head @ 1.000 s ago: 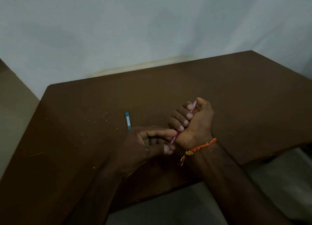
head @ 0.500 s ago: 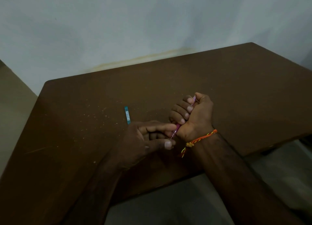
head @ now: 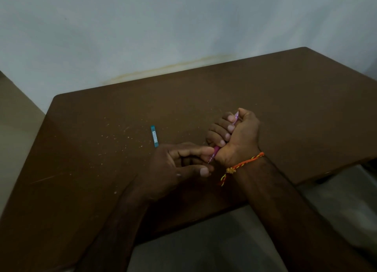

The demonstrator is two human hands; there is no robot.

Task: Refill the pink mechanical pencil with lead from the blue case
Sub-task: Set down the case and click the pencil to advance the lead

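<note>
pink mechanical pencil (head: 216, 149) sits clenched in the right hand (head: 234, 137), fingers wrapped around the barrel in a fist, its cap end poking out near the thumb at the top and its metal tip pointing down and toward the left hand (head: 179, 165). that left hand hovers at the tip with forefinger and thumb held slightly apart, one above and one below the point; whether a lead is pinched between them cannot be told in this dim light. the blue case (head: 154, 136) lies flat on the brown table (head: 285, 100), just beyond the left hand's knuckles and touched by neither hand. a braided orange thread (head: 242, 163) circles the right wrist. pale specks dot the tabletop left of the case.

judging by its slim plastic body, the pencil is light and stiff, with a smooth barrel that could twist in a loose grip, so the full fist around the middle looks a sound hold, leaving both ends free. the lead is the delicate part: a hair-thin rod that likely snaps under any sideways push, best taken close to its end between two fingertips and fed straight along the pencil's axis. the case, small and flat, would want pinching by its long edges to lift it off the table.
</note>
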